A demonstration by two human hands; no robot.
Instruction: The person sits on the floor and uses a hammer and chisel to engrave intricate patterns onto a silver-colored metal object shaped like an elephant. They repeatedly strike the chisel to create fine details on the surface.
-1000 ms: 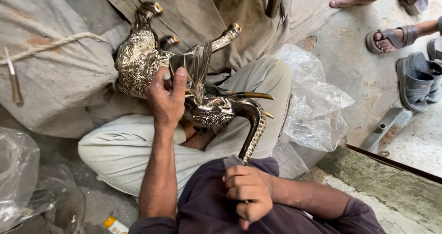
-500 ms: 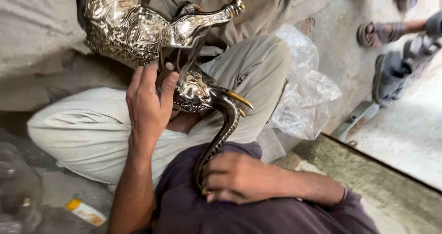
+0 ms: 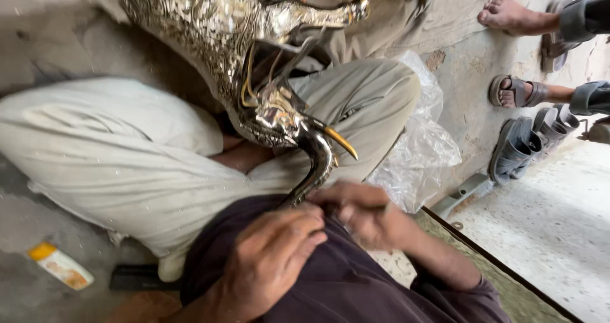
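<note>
The trunk tip of a metal elephant [image 3: 254, 62] is pinched between the fingers of the right hand [image 3: 365, 215], which is blurred; the fingers appear closed on the dark curved trunk [image 3: 314, 164] where it ends against the belly. The left hand [image 3: 267, 266] is laid just beside it on the dark shirt [image 3: 356, 291], fingers curled together, touching the trunk's end; whether anything is clamped in it cannot be told. The elephant is propped head-down across the pale-trousered lap [image 3: 127, 164], its engraved silver body raised toward the top of the view and a gold tusk [image 3: 340, 142] pointing right, seemingly so that the trunk is brought within reach of both hands. A crumpled plastic bag [image 3: 419, 151] lies beside the right knee. A small yellow-capped tube [image 3: 60, 266] lies on the floor at the left. Other people's feet and sandals [image 3: 518, 148] are seen well apart at the right.
</note>
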